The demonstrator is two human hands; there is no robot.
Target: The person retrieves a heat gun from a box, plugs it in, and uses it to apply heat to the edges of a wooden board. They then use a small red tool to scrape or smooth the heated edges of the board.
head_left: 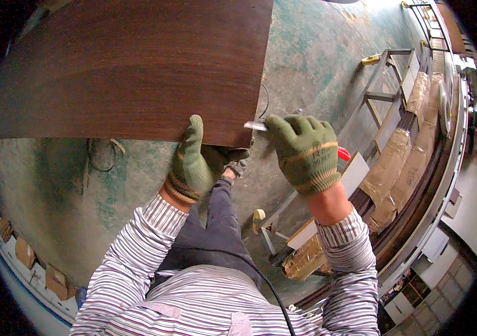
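Note:
A large dark brown wood-grain panel [137,73] spans the upper left. My left hand [193,162], in a green knit glove, grips its near edge close to the right corner. The thumb lies on top and the fingers go underneath, partly hidden. Just right of that corner, my gloved right hand [306,148] is closed around a knife [256,126]. Its pale metal blade reaches left to the panel's right edge, and a red end shows behind the hand. Most of the handle is hidden by the glove.
On the right stands a grey metal frame cart [381,96] beside long pieces wrapped in brown cardboard [390,162]. A black cable [272,288] hangs across my body. Below the panel is the worn green-grey floor [132,190], with boxes [56,280] along the left rim.

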